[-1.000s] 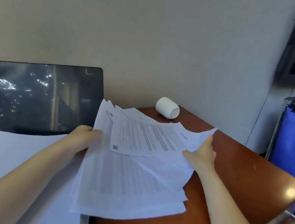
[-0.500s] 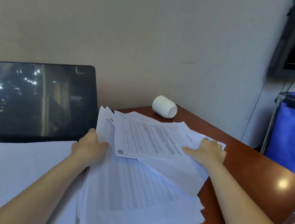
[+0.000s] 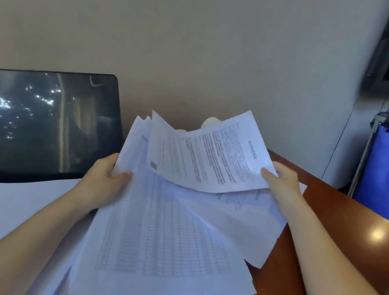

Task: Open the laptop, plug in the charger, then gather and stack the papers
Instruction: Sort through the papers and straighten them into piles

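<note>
White papers (image 3: 167, 233), thin and limp, lie fanned at centre frame on the brown table (image 3: 353, 240), right of the open laptop (image 3: 31, 123); our left hand (image 3: 101, 183) pinches their left edge, thumb on top; our right hand (image 3: 283, 183) pinches the top printed sheet (image 3: 206, 160), which curls upward; we judge them light and slippery, best squared by opposite edges.

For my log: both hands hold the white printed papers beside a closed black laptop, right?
No: in the head view the black laptop is open, its dark screen upright. The left hand and right hand do hold the white printed papers beside it.
</note>
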The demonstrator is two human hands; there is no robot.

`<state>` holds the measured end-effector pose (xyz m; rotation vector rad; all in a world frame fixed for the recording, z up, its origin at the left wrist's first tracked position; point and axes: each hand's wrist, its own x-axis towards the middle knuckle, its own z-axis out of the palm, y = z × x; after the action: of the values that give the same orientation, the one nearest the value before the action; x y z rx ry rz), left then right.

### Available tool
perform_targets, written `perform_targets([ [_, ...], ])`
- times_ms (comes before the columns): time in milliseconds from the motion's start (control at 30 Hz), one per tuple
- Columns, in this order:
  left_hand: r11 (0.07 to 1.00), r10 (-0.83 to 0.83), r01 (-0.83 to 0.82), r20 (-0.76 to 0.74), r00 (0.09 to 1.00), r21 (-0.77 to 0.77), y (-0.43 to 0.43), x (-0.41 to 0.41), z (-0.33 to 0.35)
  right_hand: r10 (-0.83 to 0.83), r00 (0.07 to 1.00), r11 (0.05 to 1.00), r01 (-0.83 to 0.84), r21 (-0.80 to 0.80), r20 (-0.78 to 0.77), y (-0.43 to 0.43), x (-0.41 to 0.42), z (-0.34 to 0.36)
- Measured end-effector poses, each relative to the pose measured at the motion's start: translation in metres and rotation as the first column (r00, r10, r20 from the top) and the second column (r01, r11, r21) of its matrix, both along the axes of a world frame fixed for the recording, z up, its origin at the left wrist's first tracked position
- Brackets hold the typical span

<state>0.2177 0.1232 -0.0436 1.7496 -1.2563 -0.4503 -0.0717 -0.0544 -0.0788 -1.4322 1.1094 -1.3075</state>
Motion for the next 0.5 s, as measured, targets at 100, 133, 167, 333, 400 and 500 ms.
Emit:
perform_targets([
  [100,0.994,-0.049,0.044,0.051,0.998,0.095,0.0,0.005,0.002,0.236,0.972,0.966,-0.235,0.11,0.002,0.003,-0.007,-0.002],
  [133,0.99,-0.059,0.052,0.052,0.997,0.132,0.0,0.007,0.003,0.32,0.947,0.941,-0.314,0.129,-0.031,0.002,-0.009,-0.002],
  [167,0.984,-0.06,0.052,0.041,0.997,0.171,0.0,0.009,0.003,0.4,0.914,0.91,-0.386,0.154,-0.074,0.003,-0.012,-0.001],
  [333,0.972,-0.087,0.096,-0.052,0.995,0.213,0.005,0.01,0.004,0.413,0.788,0.909,-0.39,0.148,-0.457,0.007,-0.002,-0.001],
  [400,0.974,-0.044,0.07,-0.126,0.991,0.214,0.003,0.009,0.003,0.283,0.79,0.942,-0.335,0.003,-0.544,0.011,0.018,-0.008],
  [500,0.968,-0.025,0.087,-0.253,0.967,0.236,0.002,0.005,0.006,0.106,0.769,0.947,-0.27,-0.171,-0.63,0.02,0.054,-0.014],
])
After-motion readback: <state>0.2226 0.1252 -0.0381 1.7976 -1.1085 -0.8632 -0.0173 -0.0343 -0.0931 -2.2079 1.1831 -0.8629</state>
